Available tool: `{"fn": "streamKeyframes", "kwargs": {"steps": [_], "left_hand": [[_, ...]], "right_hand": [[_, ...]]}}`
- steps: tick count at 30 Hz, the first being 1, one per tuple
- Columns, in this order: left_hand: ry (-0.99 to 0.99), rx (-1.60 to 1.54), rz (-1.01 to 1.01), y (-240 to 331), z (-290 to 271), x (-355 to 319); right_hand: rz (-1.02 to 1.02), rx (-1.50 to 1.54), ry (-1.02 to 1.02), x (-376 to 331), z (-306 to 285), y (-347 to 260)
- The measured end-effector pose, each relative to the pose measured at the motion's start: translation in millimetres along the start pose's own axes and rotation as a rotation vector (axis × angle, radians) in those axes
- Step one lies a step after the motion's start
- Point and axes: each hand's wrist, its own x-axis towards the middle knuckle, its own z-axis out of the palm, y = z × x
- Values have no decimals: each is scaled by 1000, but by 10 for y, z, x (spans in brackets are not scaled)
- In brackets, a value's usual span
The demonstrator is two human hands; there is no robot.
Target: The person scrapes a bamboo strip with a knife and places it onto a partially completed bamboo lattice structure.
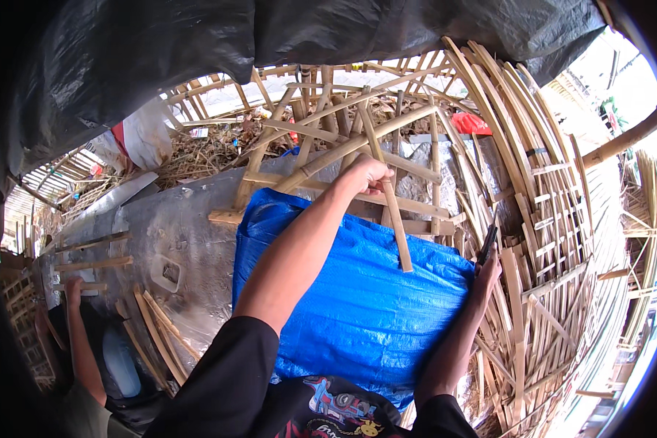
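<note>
My left hand [369, 177] is closed round a flat bamboo strip [397, 232], which slants down over the blue tarp [358, 299] on my lap. Off to the right, my right hand [490, 269] grips what looks like a knife [488, 244] by its dark handle, its thin blade pointing up and away from me. Beyond my left hand stands a rough frame of crossed bamboo pieces [321, 164]. The knife is apart from the strip.
Long bamboo slats [515, 131] and woven lattice panels [562, 219] crowd the right side. Dark plastic sheeting [146, 58] hangs overhead. At the left, a co-worker's hand [73, 288] is by a bamboo strip; loose strips [160, 332] lie on the grey sheet [197, 233].
</note>
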Motion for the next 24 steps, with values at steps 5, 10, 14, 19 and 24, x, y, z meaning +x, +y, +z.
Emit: {"fn": "streamKeyframes", "kwargs": {"steps": [5,10,14,19,24], "left_hand": [[151,54,124,-57,-53,-45],[178,156,233,-74,18,-52],[208,217,247,-45,25,-40],[629,640,304,-67,36,-56],[728,767,222,-17,47,-216]], "right_hand": [[32,21,-28,-174,91,-85],[-10,3,-55,-111,14,-13],[78,24,-51,34,-30,26],[37,94,-94,-56,14,39],[78,45,-101,-88,34,-15]]}}
